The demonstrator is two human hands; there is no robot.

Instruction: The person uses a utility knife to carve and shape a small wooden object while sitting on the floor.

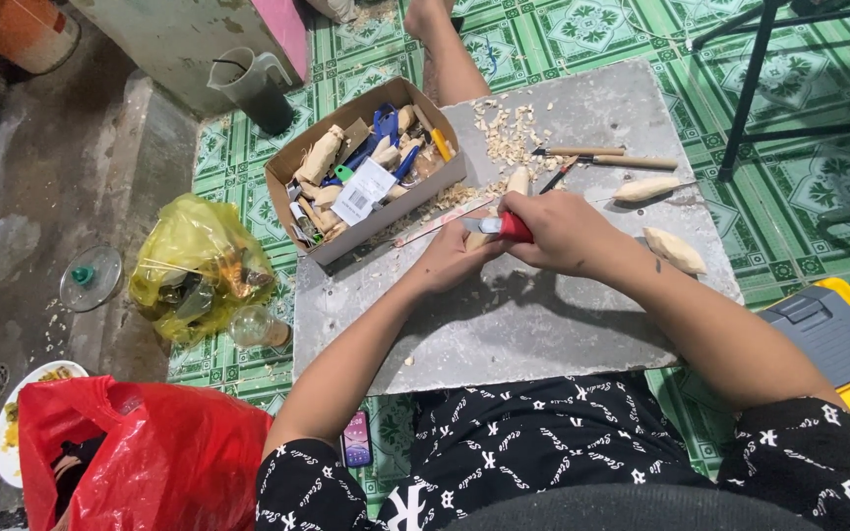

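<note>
Head view: we see right hand fingers wrapped on the red-handled knife, blade pointing left toward the wood piece clasped in left hand

You are working over a grey stone slab desk that is lying on the green patterned tile floor. Sitting on the desk are an open cardboard box, pale wood shavings, two wooden-handled carving tools and two carved pale wooden pieces.
</note>
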